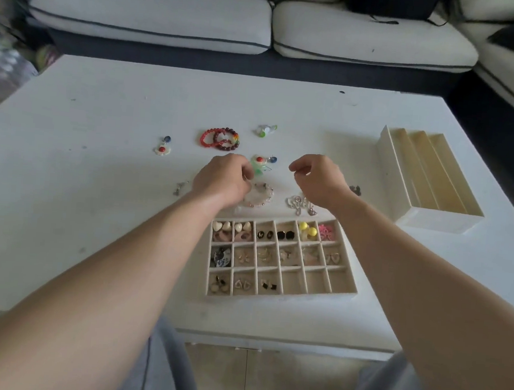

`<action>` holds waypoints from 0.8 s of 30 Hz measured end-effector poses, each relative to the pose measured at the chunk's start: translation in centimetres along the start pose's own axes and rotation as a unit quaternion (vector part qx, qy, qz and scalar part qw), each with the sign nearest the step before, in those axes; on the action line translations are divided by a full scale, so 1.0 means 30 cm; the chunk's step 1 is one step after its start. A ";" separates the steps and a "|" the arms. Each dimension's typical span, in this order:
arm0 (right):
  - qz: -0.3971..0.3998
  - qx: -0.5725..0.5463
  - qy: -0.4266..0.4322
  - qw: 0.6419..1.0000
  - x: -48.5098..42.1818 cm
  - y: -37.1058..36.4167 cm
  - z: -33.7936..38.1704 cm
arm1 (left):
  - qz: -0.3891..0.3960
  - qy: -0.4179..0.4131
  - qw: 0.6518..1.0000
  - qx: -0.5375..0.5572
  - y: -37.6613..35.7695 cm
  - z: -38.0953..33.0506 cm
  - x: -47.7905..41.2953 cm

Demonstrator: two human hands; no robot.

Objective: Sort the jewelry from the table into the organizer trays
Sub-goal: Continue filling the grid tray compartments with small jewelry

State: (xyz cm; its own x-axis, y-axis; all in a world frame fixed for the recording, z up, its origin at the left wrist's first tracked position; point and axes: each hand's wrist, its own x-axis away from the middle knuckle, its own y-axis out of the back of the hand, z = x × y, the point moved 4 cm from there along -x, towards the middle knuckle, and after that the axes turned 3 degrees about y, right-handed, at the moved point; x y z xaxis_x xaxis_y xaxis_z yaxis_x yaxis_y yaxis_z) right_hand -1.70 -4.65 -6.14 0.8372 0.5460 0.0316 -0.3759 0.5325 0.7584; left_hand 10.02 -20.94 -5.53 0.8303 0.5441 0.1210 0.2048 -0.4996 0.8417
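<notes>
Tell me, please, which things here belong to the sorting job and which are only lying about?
Job:
- grid tray
- long tray
- red bracelets
- pink bracelet
- flower earring
- silver chain
- green piece by the left hand

Lying about:
- sofa
- dark cushion
</notes>
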 end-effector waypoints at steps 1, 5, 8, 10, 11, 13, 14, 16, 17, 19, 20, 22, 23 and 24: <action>0.006 0.002 0.001 1.000 -0.019 -0.012 -0.005 | -0.010 0.007 1.000 0.000 -0.002 0.005 -0.012; 0.016 0.034 0.013 0.999 -0.117 -0.050 0.001 | -0.049 0.018 0.999 -0.006 -0.017 0.013 -0.071; 0.009 0.066 0.002 0.998 -0.185 -0.080 0.004 | -0.059 0.018 0.998 0.007 -0.039 0.021 -0.111; 0.019 0.072 -0.009 0.997 -0.218 -0.103 0.004 | -0.057 0.018 0.998 0.011 -0.051 0.023 -0.127; 0.026 0.070 -0.011 0.997 -0.232 -0.115 0.005 | -0.057 0.019 0.998 0.013 -0.056 0.023 -0.133; 0.029 0.070 0.000 0.997 -0.253 -0.134 0.012 | -0.062 0.017 0.998 0.019 -0.061 0.018 -0.140; 0.031 0.075 0.008 0.997 -0.258 -0.143 0.016 | -0.066 0.012 0.998 0.020 -0.063 0.015 -0.140; 0.039 0.089 0.027 0.995 -0.265 -0.159 0.015 | -0.073 0.001 0.997 0.021 -0.065 0.012 -0.138; 0.043 0.095 0.031 0.994 -0.266 -0.162 0.014 | -0.076 -0.001 0.997 0.026 -0.062 0.012 -0.134; 0.041 0.092 0.039 0.994 -0.264 -0.156 0.016 | -0.084 0.003 0.996 0.039 -0.052 0.015 -0.127; 0.034 0.074 0.040 0.996 -0.259 -0.146 0.020 | -0.088 0.005 0.995 0.046 -0.047 0.015 -0.124; 0.016 0.003 0.034 0.999 -0.237 -0.110 0.036 | -0.089 0.004 0.994 0.061 -0.039 0.009 -0.115; 0.015 -0.033 0.031 0.999 -0.219 -0.091 0.049 | -0.086 0.003 0.994 0.071 -0.035 0.004 -0.108; 0.020 -0.062 0.032 0.997 -0.194 -0.071 0.064 | -0.082 0.002 0.993 0.087 -0.031 -0.006 -0.098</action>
State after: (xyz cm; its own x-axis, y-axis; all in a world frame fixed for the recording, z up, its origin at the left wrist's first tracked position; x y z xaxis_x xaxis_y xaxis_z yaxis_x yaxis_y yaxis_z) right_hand -5.02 -10.19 -6.69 0.7947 0.6068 0.0153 -0.4577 0.5826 0.6716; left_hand 7.30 -21.95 -6.56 0.7764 0.6301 -0.0080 0.4243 -0.5133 0.7460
